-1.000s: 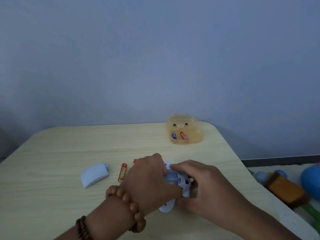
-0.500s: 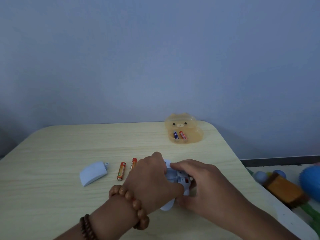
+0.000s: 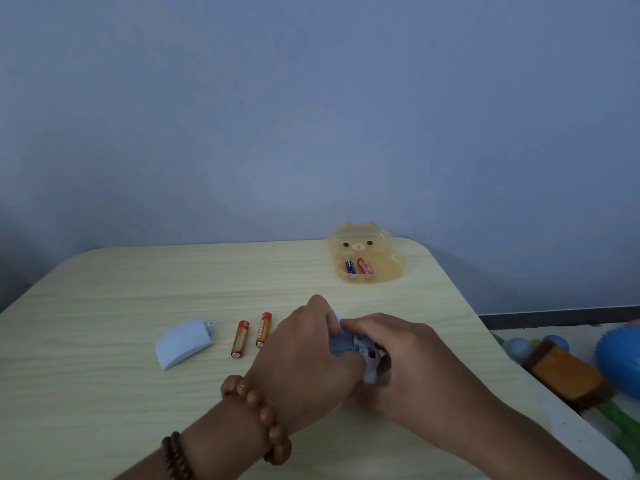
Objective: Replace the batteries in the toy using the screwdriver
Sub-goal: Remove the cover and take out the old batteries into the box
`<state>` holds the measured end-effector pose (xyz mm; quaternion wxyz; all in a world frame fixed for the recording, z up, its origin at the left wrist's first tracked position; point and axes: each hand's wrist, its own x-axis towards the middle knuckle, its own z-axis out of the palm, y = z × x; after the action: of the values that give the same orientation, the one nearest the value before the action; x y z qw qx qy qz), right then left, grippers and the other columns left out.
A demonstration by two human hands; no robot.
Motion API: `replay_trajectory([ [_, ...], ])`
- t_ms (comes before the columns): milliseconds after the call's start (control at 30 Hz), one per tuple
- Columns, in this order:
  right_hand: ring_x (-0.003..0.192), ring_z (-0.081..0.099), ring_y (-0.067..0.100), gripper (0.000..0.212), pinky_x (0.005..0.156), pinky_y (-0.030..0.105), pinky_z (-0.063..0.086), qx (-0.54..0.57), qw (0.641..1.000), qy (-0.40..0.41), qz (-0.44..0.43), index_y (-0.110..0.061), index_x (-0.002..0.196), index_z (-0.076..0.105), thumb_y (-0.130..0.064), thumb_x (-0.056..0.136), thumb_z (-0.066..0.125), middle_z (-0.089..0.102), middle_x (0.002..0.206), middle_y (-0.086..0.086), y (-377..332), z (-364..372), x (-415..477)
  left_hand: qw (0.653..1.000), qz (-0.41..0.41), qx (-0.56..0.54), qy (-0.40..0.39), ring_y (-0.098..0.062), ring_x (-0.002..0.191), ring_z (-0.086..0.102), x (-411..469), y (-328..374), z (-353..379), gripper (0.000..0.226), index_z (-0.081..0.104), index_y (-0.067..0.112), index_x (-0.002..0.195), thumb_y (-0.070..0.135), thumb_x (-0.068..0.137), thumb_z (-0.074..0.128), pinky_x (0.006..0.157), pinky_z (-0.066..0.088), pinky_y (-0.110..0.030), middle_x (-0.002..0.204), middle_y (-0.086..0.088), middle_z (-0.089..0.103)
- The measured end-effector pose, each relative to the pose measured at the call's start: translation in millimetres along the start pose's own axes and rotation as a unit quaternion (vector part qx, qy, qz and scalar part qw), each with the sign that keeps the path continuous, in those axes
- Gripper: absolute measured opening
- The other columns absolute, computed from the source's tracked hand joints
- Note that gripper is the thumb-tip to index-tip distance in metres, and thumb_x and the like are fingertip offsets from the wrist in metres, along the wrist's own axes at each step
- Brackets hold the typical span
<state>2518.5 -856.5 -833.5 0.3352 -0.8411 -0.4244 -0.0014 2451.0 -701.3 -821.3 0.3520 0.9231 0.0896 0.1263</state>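
The toy (image 3: 358, 349), a small pale blue and white plastic piece, sits low over the table (image 3: 104, 306), near the front right, clasped between both hands. The left hand (image 3: 304, 355) wraps over it from the left, fingers curled round its body so most of it is hidden. The right hand (image 3: 408, 368) grips it from the right, fingers bent over the top edge and thumb tucked underneath. A small red spot shows on the toy's exposed side, between the 2 hands. I cannot tell whether the toy touches the table.

Left of the hands lie 2 orange batteries (image 3: 239, 338), side by side and nearly parallel, their ends pointing toward and away from the person; the right one (image 3: 264, 330) is just beside the left hand. Further left rests a pale blue curved cover (image 3: 183, 342), apart from the batteries, with a small tab at its far right corner.

At the far right corner of the table stands a clear orange bear-shaped box (image 3: 394, 268), open, with a blue battery (image 3: 350, 265) and a red battery (image 3: 364, 266) lying inside, close together.

The left wrist wears a bracelet (image 3: 259, 410) of large tan beads, and a darker band (image 3: 176, 455) of small beads sits higher on the forearm.

On the floor right of the table are blurred playthings: an orange-brown block (image 3: 568, 372) and a blue spiky ball (image 3: 620, 355).
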Motion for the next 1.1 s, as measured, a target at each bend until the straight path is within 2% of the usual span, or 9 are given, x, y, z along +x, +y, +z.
replay_trajectory([
  [100, 0.091, 0.065, 0.002, 0.051, 0.074, 0.022, 0.052, 0.004, 1.000, -0.006, 0.004, -0.037, 0.115, 0.068, -0.021, 0.068, 0.081, 0.070, 0.098, -0.015, 2, -3, -1, 0.999, 0.027, 0.004, -0.021, -0.003, 0.074, 0.054, 0, -4, -3, 0.017, 0.046, 0.033, 0.078, 0.041, 0.063, 0.052, 0.060, 0.042, -0.021, 0.083, 0.012, 0.055],
  [200, 0.095, 0.065, -0.001, 0.054, 0.077, 0.020, 0.052, 0.008, 1.000, -0.007, 0.006, -0.037, 0.119, 0.067, -0.024, 0.070, 0.082, 0.069, 0.101, -0.019, 1, -5, -2, 0.996, 0.054, 0.040, -0.052, 0.004, 0.082, 0.053, -1, -4, -10, 0.014, 0.056, 0.032, 0.079, 0.041, 0.072, 0.065, 0.064, 0.038, -0.011, 0.092, 0.018, 0.055],
  [367, 0.096, 0.065, -0.001, 0.051, 0.077, 0.022, 0.053, 0.008, 1.000, -0.009, 0.009, -0.037, 0.122, 0.065, -0.029, 0.073, 0.078, 0.069, 0.105, -0.019, -2, -3, -2, 0.996, 0.040, 0.065, -0.046, 0.002, 0.077, 0.057, 4, 7, -14, 0.015, 0.067, 0.024, 0.072, 0.038, 0.072, 0.074, 0.064, 0.045, -0.012, 0.085, 0.014, 0.061],
  [500, 0.096, 0.065, -0.002, 0.046, 0.076, 0.022, 0.053, 0.012, 1.000, -0.012, 0.016, -0.037, 0.118, 0.066, -0.030, 0.074, 0.077, 0.069, 0.105, -0.019, -2, -3, -2, 0.994, 0.016, 0.098, -0.045, -0.009, 0.077, 0.063, 7, 19, -13, 0.030, 0.071, 0.013, 0.073, 0.042, 0.068, 0.074, 0.072, 0.054, -0.028, 0.082, 0.002, 0.069],
  [567, 0.094, 0.066, 0.000, 0.043, 0.075, 0.024, 0.053, 0.010, 1.000, -0.010, 0.017, -0.036, 0.115, 0.067, -0.027, 0.074, 0.077, 0.070, 0.102, -0.016, -2, -3, -2, 0.994, 0.006, 0.099, -0.038, -0.012, 0.074, 0.064, 7, 21, -11, 0.032, 0.069, 0.012, 0.070, 0.043, 0.067, 0.074, 0.071, 0.054, -0.035, 0.079, 0.000, 0.069],
  [733, 0.097, 0.064, -0.001, 0.048, 0.078, 0.020, 0.051, 0.010, 1.000, -0.009, 0.016, -0.039, 0.116, 0.067, -0.020, 0.073, 0.077, 0.069, 0.102, -0.017, -4, -4, -1, 0.998, -0.012, 0.065, -0.022, -0.008, 0.067, 0.060, 4, 19, -6, 0.029, 0.055, 0.020, 0.058, 0.041, 0.066, 0.072, 0.062, 0.053, -0.032, 0.069, 0.004, 0.064],
  [900, 0.095, 0.065, 0.001, 0.044, 0.075, 0.022, 0.052, 0.016, 1.000, -0.010, 0.011, -0.037, 0.111, 0.068, -0.020, 0.071, 0.076, 0.070, 0.100, -0.016, -5, -4, 1, 0.999, -0.009, 0.049, -0.015, -0.009, 0.072, 0.059, 3, 18, -8, 0.027, 0.060, 0.017, 0.064, 0.044, 0.065, 0.062, 0.067, 0.054, -0.035, 0.074, 0.004, 0.063],
  [1000, 0.094, 0.065, 0.000, 0.045, 0.075, 0.022, 0.052, 0.017, 1.000, -0.007, 0.012, -0.036, 0.113, 0.068, -0.021, 0.071, 0.078, 0.070, 0.100, -0.016, -3, -3, 0, 0.998, 0.010, 0.050, -0.027, -0.006, 0.072, 0.056, 3, 13, -11, 0.023, 0.059, 0.017, 0.065, 0.039, 0.073, 0.058, 0.062, 0.049, -0.026, 0.077, 0.004, 0.062],
  [1100, 0.097, 0.064, -0.002, 0.055, 0.078, 0.020, 0.053, 0.011, 1.000, -0.010, 0.017, -0.036, 0.121, 0.066, -0.026, 0.070, 0.083, 0.068, 0.106, -0.019, -1, -4, -2, 0.994, 0.054, 0.039, -0.088, 0.003, 0.083, 0.053, 1, 2, -22, 0.011, 0.059, 0.027, 0.071, 0.034, 0.079, 0.060, 0.063, 0.040, -0.013, 0.088, 0.013, 0.058],
])
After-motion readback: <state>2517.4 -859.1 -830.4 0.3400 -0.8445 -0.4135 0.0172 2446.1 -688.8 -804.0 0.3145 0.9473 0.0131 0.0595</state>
